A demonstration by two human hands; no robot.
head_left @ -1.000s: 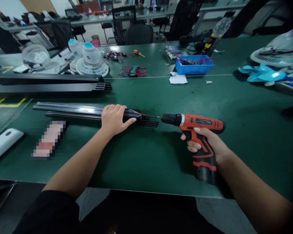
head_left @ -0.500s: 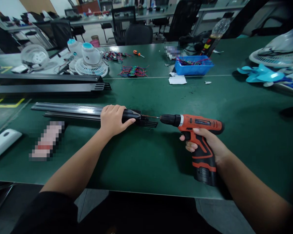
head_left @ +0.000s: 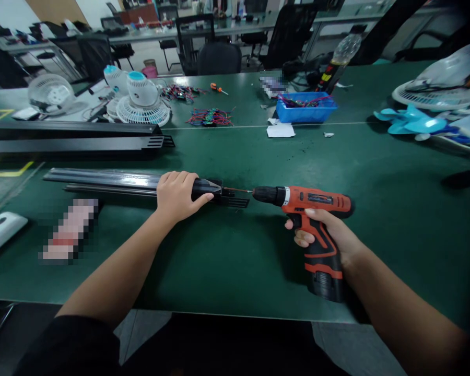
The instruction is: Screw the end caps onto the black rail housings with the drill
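Observation:
My left hand (head_left: pixel 177 197) is wrapped over the right part of a long black profile (head_left: pixel 113 178) lying on the green table (head_left: pixel 203 261). A thinner dark strip with a slotted end (head_left: pixel 237 202) lies along its near side. In my right hand (head_left: pixel 329 230) is an orange and black cordless drill (head_left: pixel 317 197), its chuck pointing left. The forefinger is near the trigger. A long thin bit (head_left: pixel 237 190) reaches from the chuck to the profile's right end; whether its tip is inside a screw or hole I cannot make out.
Two more long black profiles (head_left: pixel 70 143) lie at the back left. Behind stand fan parts (head_left: pixel 141 96), wire bundles (head_left: pixel 210 117), an orange screwdriver (head_left: pixel 218 89), a blue bin (head_left: pixel 307 110) and a bottle (head_left: pixel 339 57). Blue fan blades (head_left: pixel 411 121) lie right, a white case (head_left: pixel 2 232) left.
The whole scene has shifted slightly left and down in view. My hands, the profile and the drill keep about the same places relative to each other.

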